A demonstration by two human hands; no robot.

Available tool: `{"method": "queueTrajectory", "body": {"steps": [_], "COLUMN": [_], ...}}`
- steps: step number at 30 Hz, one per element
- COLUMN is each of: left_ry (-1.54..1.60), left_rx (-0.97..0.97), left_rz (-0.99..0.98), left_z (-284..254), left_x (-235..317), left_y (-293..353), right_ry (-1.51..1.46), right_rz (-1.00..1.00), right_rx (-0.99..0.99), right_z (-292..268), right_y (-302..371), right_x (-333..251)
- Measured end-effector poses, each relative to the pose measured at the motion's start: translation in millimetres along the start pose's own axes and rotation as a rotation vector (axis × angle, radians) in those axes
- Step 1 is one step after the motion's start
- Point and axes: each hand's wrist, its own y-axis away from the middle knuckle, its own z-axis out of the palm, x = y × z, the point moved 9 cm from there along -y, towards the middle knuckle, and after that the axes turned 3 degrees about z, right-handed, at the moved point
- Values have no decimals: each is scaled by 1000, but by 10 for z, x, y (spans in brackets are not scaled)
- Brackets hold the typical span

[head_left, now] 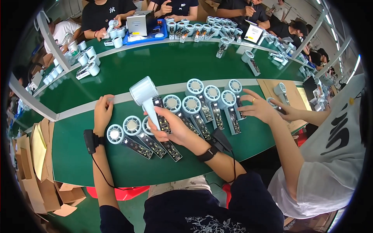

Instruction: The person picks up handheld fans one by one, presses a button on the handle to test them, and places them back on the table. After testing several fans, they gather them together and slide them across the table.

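Note:
My right hand point(171, 126) is wrapped round the handle of a light-blue handheld fan point(143, 91), raised above the green table. Its round head points up and left, and a dark circuit board shows along the handle. My left hand point(103, 114) rests by the pale rail at the table's far edge, holding nothing, its fingers stretched toward the rail. Between and beyond my hands lie several similar fans with bare circuit boards, such as one fan point(115, 134) nearest my left forearm and another fan point(192, 105) right of my right hand.
A co-worker's hand point(258, 106) reaches over the fans at the right; their other hand holds a fan near a cardboard sheet point(268, 87). Beyond the rail runs a green conveyor belt point(155, 58). People work across it, beside a blue tray point(145, 39). Cardboard boxes point(37, 174) stand left.

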Motion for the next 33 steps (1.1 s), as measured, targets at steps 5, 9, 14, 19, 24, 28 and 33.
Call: {"method": "queueTrajectory", "body": {"steps": [5, 9, 14, 19, 24, 28, 33], "left_ry": [-3, 20, 8, 48, 178, 641, 644], "left_rx": [4, 16, 36, 23, 64, -47, -247], "left_rz": [0, -8, 8, -38, -39, -226, -157], "left_z": [11, -18, -1, 8, -67, -45, -161], "left_x": [17, -10, -5, -107, -231, -325, 38], "left_y": [-6, 16, 18, 25, 121, 263, 685], "right_ry": [-10, -16, -26, -24, 5, -19, 168], "right_rz": [-2, -8, -17, -13, -15, -20, -121], "right_rx": [2, -8, -29, -51, -53, -95, 4], "right_z": [15, 23, 18, 20, 57, 96, -74], "right_y": [-1, -15, -3, 6, -7, 14, 321], "right_x": [8, 12, -2, -1, 7, -57, -408]}}
